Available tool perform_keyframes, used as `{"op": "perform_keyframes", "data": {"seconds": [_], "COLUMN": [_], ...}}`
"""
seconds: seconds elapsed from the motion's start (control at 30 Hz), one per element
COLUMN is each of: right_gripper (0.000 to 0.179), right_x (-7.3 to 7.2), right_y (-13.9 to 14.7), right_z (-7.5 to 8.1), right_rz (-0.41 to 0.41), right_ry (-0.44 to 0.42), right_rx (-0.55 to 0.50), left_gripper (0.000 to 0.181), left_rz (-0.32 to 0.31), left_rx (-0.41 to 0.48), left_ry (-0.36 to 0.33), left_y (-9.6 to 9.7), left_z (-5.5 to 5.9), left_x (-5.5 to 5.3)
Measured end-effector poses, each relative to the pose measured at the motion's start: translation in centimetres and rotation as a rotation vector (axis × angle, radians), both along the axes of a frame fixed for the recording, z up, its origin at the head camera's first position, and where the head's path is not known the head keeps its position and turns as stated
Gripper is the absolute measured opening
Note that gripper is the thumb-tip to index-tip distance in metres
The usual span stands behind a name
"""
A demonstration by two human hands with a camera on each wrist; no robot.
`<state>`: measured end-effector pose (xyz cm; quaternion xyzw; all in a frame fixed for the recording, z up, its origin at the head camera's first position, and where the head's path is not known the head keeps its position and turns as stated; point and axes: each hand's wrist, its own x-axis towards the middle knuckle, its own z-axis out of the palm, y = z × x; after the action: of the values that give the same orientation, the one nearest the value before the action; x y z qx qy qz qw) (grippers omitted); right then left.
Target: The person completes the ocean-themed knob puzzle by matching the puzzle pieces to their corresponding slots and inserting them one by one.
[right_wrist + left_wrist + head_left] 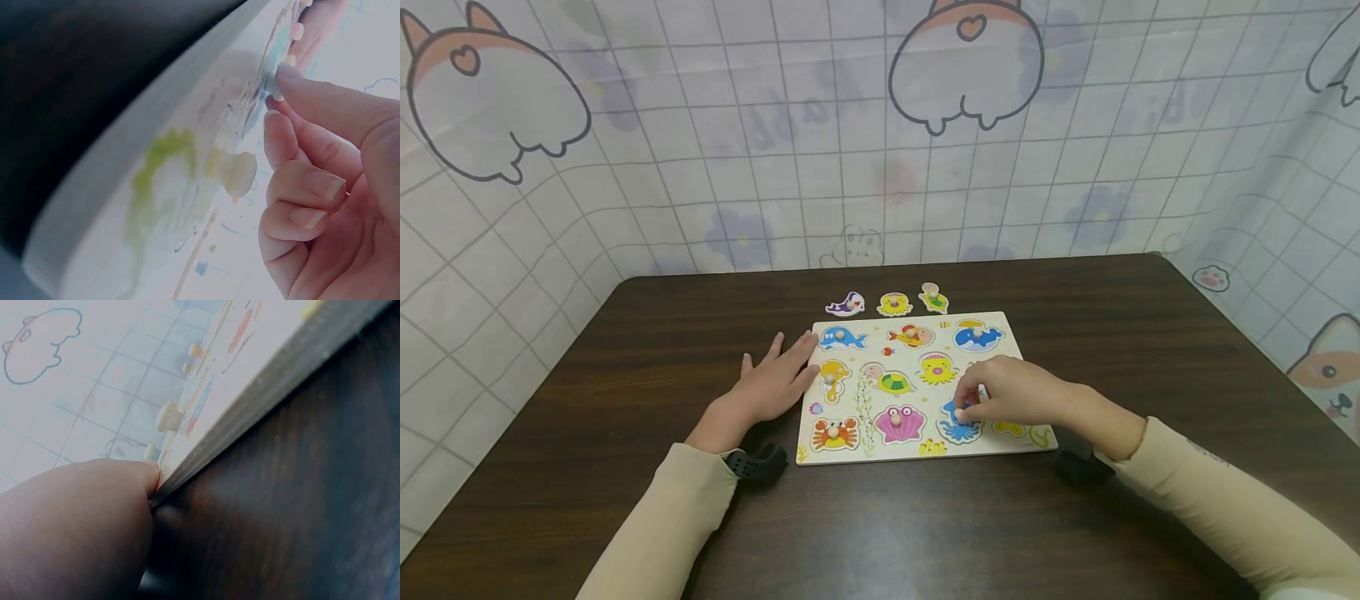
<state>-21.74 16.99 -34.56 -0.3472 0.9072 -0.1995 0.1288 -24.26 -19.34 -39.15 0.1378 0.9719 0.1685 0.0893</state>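
Pinching right hand (1018,392): I've got the blue piece (961,432) by its knob (960,414)!
Left hand (767,388): my straight fingers touch the board (895,452) at its left edge.

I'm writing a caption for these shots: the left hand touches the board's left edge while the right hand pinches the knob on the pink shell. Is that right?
Not quite: the right hand pinches the knob on the blue piece beside the pink shell, as the head view shows. The left hand does touch the board's left edge.
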Motion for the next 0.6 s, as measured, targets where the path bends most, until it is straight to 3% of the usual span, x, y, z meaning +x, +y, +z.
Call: {"op": "perform_keyframes", "data": {"seconds": [0.6], "right_gripper": [0.008], "right_x": [0.09], "right_y": [-0.01], "right_z": [-0.15], "right_rz": [-0.005], "right_ry": [0.010], "right_rx": [0.007], "left_gripper": [0.067], "left_rz": [-0.001], "left_rx": [-0.002], "left_ry": [0.002], "left_y": [0.04], "left_z": [0.13], "left_x": [0.13]}}
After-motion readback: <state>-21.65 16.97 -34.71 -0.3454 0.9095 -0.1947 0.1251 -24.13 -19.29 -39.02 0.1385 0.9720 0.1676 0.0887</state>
